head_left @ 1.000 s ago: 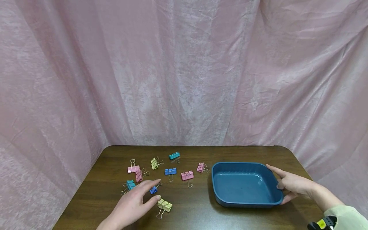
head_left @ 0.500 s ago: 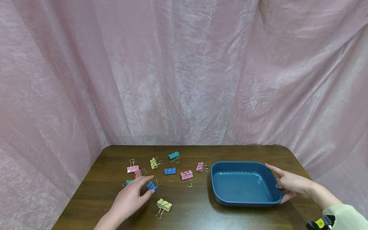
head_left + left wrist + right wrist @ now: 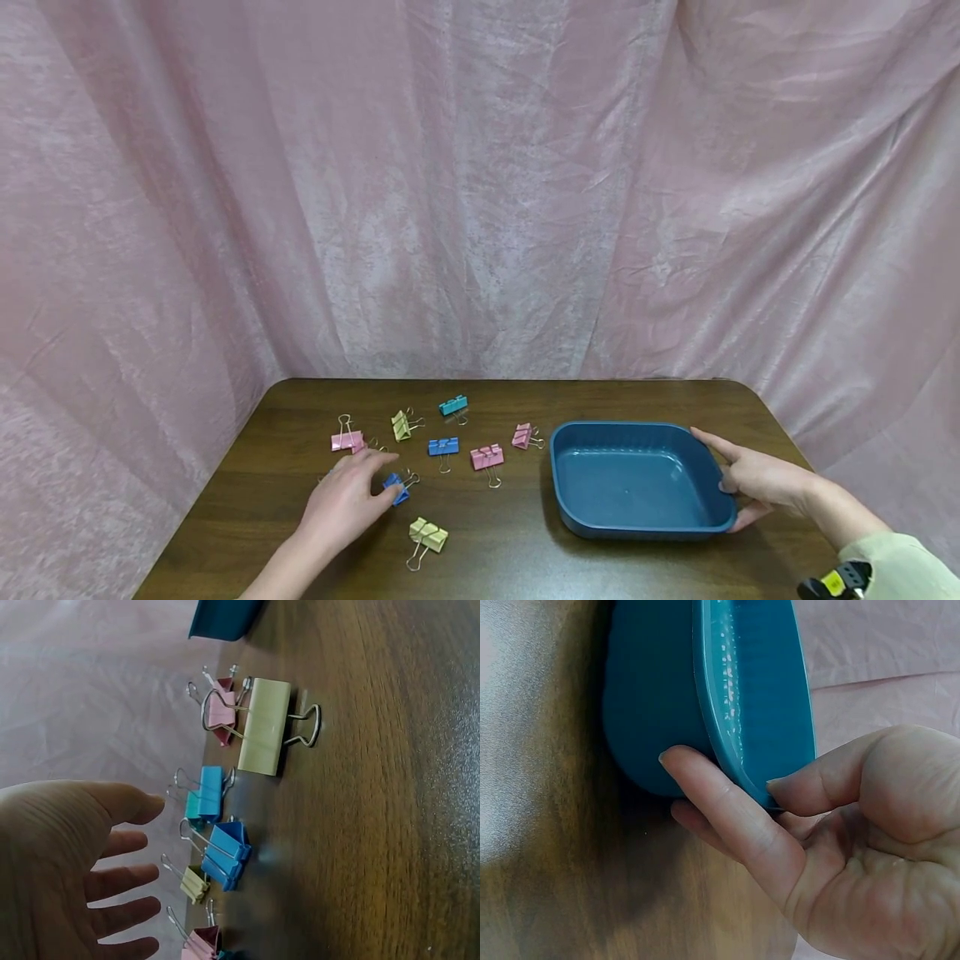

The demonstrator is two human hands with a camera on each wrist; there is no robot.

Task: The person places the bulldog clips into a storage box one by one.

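A blue binder clip lies on the wood-grained worktop just beside an open left hand, while the right hand grips a blue tray before a pink curtain.

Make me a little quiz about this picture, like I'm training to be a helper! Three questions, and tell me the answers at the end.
1. True or false: the right hand holds the blue tray.
2. Which clip lies lowest in the head view?
A. a pink clip
B. a yellow clip
C. a blue clip
3. Fill in the colour: behind the table hangs a ____ curtain.

Key: 1. true; 2. B; 3. pink.
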